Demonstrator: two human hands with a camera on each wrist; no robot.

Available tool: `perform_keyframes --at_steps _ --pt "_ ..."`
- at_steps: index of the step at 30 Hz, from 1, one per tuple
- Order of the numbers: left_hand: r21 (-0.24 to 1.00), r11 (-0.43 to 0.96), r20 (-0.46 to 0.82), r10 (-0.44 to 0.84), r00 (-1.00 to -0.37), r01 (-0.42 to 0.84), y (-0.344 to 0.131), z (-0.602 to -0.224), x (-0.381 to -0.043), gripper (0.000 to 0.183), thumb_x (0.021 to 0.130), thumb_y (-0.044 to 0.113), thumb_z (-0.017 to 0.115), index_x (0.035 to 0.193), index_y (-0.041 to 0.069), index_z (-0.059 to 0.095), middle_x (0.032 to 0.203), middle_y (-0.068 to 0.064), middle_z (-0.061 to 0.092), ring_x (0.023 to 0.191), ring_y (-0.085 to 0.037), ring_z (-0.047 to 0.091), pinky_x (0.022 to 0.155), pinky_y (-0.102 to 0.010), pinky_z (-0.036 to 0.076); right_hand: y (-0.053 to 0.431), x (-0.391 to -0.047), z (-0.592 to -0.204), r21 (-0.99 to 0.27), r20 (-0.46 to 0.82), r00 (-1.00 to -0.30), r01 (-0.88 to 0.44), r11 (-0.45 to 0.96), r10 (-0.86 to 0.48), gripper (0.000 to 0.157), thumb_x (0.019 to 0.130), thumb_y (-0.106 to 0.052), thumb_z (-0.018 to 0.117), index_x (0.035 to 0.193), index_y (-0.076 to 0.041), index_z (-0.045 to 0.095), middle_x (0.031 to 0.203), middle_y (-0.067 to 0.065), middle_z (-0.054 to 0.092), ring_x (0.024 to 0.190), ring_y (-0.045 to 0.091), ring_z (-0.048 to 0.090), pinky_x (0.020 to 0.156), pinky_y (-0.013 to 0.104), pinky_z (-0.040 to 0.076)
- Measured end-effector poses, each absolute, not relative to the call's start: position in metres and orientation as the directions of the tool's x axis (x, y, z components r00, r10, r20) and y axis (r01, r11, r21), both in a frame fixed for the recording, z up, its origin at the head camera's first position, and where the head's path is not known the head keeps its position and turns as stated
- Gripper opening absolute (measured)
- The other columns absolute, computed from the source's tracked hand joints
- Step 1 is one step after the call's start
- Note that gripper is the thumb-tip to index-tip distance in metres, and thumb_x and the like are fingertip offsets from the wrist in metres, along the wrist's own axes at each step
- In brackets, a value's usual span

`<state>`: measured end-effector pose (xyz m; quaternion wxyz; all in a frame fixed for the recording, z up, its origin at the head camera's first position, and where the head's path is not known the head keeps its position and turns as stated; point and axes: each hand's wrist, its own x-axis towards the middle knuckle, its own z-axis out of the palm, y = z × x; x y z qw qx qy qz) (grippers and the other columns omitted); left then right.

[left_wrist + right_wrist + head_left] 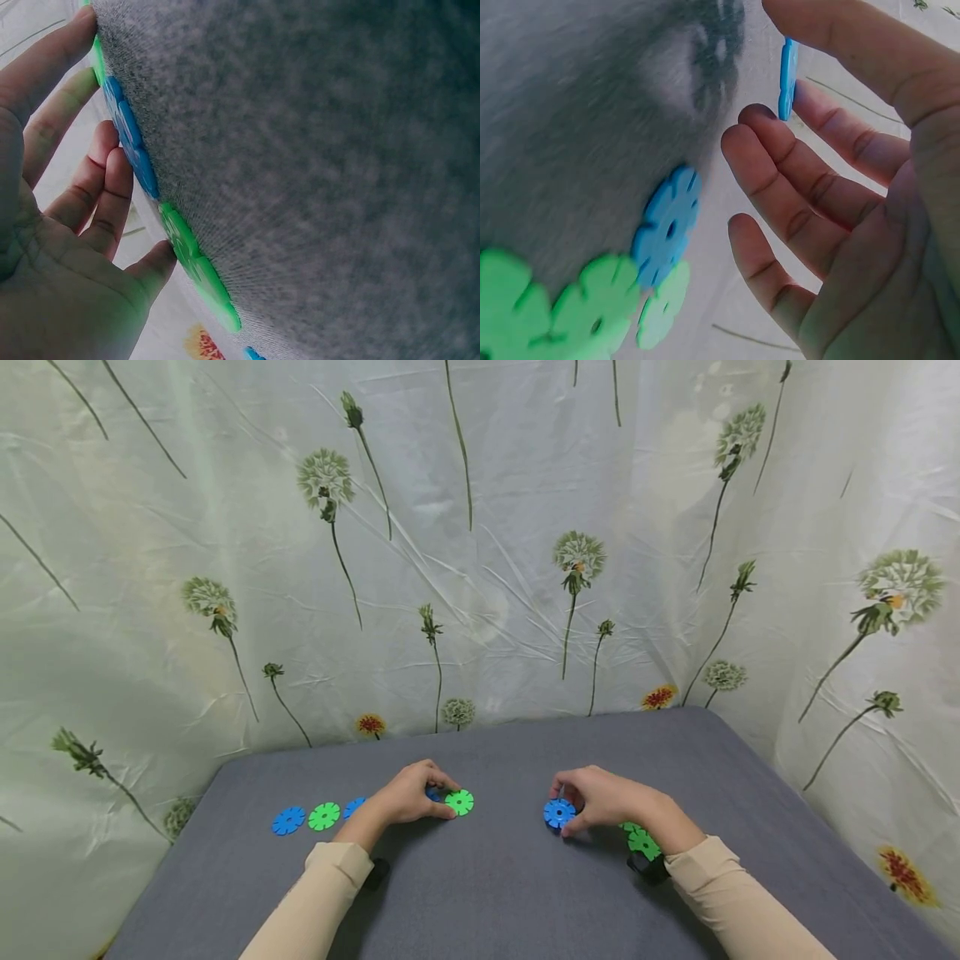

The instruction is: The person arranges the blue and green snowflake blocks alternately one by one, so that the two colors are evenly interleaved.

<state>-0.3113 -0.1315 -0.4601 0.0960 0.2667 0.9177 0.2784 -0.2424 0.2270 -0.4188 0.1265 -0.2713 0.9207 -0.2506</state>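
Observation:
My left hand pinches a notched green plastic disc lying flat on the table, thumb and index finger at opposite edges. In the left wrist view, a blue disc and another green disc lie under or beside the other fingers. My right hand holds a blue disc between thumb and fingertips. In the right wrist view this held disc appears edge-on, apart from the tabletop; the remaining fingers are loosely bent.
The left row continues with a blue disc, a green disc and another blue disc. Under my right wrist lie green discs and a loose blue disc. A flowered curtain hangs behind the grey table.

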Motion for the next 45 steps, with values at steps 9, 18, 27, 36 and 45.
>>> perform_keyframes --at_steps 9,18,27,36,45 --pt "0.569 0.704 -0.039 0.539 -0.842 0.424 -0.131 -0.46 -0.311 0.033 0.087 0.026 0.092 0.119 0.022 0.083 0.117 -0.001 0.064 0.108 -0.021 0.063 0.1 -0.048 0.054 0.2 -0.261 -0.423 -0.531 -0.098 -0.835 -0.416 0.738 -0.541 0.041 0.086 -0.026 0.093 0.117 -0.012 0.069 0.096 -0.003 0.069 0.085 0.007 0.06 0.077 0.026 0.052" --pt "0.569 0.706 -0.041 0.536 -0.843 0.422 -0.13 -0.458 -0.311 0.033 0.087 0.026 0.092 0.119 0.022 0.083 0.117 -0.001 0.064 0.108 -0.021 0.063 0.1 -0.049 0.055 0.176 -0.276 -0.427 -0.533 -0.112 -0.844 -0.394 0.749 -0.524 0.04 0.086 -0.025 0.093 0.116 -0.012 0.07 0.101 -0.001 0.072 0.091 0.01 0.064 0.083 0.033 0.056" --pt "0.572 0.702 -0.036 0.537 -0.843 0.424 -0.129 -0.456 -0.31 0.033 0.086 0.026 0.093 0.118 0.022 0.084 0.115 -0.001 0.065 0.107 -0.019 0.063 0.1 -0.05 0.055 0.156 -0.29 -0.431 -0.506 -0.145 -0.864 -0.355 0.786 -0.483 0.038 0.086 -0.025 0.094 0.115 -0.016 0.072 0.105 0.0 0.073 0.095 0.013 0.066 0.089 0.039 0.059" --pt "0.56 0.708 -0.029 0.535 -0.844 0.43 -0.132 -0.458 -0.311 0.033 0.086 0.027 0.093 0.118 0.023 0.084 0.115 0.0 0.066 0.106 -0.018 0.062 0.099 -0.05 0.054 0.14 -0.294 -0.431 -0.487 -0.139 -0.865 -0.365 0.794 -0.483 0.038 0.087 -0.027 0.093 0.117 -0.014 0.073 0.104 0.001 0.073 0.092 0.013 0.066 0.085 0.038 0.058" --pt "0.563 0.707 -0.031 0.536 -0.844 0.428 -0.131 -0.458 -0.312 0.033 0.086 0.027 0.093 0.118 0.023 0.084 0.115 0.0 0.066 0.106 -0.019 0.062 0.1 -0.05 0.054 0.134 -0.299 -0.437 -0.473 -0.128 -0.866 -0.375 0.797 -0.483 0.039 0.087 -0.028 0.093 0.117 -0.015 0.073 0.102 0.001 0.071 0.089 0.013 0.063 0.084 0.039 0.057"
